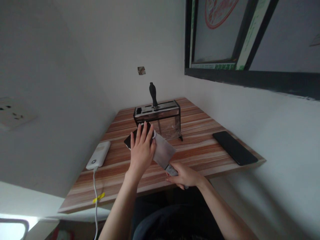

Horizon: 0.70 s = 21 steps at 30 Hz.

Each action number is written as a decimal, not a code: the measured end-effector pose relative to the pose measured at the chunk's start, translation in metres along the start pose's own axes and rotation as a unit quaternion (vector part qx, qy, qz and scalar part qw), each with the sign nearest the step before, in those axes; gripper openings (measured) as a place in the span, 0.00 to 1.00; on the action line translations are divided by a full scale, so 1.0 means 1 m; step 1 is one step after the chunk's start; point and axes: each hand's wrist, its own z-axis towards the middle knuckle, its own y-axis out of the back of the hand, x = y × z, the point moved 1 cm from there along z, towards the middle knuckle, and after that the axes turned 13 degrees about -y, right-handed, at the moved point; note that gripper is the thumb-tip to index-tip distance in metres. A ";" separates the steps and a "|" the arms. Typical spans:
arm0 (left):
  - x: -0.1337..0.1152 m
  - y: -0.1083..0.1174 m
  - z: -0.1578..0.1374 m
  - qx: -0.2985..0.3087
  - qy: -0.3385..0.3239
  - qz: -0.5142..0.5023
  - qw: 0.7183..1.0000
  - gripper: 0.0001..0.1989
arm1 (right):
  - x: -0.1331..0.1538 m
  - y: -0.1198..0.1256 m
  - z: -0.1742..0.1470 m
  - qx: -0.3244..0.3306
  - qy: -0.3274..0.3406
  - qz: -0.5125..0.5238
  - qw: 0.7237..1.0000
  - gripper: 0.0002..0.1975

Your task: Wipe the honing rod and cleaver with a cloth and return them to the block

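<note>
My right hand is wrapped round the grey handle of a cleaver, whose broad blade points up and to the left above the table. On a flat dark piece with a pale edge, my left hand lies with its fingers stretched out, and the cleaver's far edge meets it there. I cannot make out what that dark piece is. Just beyond my hands stands a knife block with clear sides and a slotted metal top. One black-handled tool sticks upright out of it.
The wood-grained table sits in a corner between white walls. A black phone lies at its right edge. On the left is a white power bank with a white cable and yellow tape. A dark-framed window is at upper right.
</note>
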 end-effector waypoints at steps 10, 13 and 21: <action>0.007 0.000 0.002 -0.022 0.019 0.009 1.000 0.27 | -0.002 0.001 0.001 0.003 -0.002 -0.004 1.000 0.09; 0.003 0.000 -0.002 -0.024 0.015 -0.010 1.000 0.28 | -0.002 0.001 0.000 0.002 0.007 -0.005 1.000 0.09; -0.028 -0.003 -0.017 0.009 -0.038 -0.015 0.999 0.27 | -0.001 0.002 -0.001 -0.008 0.004 -0.008 1.000 0.10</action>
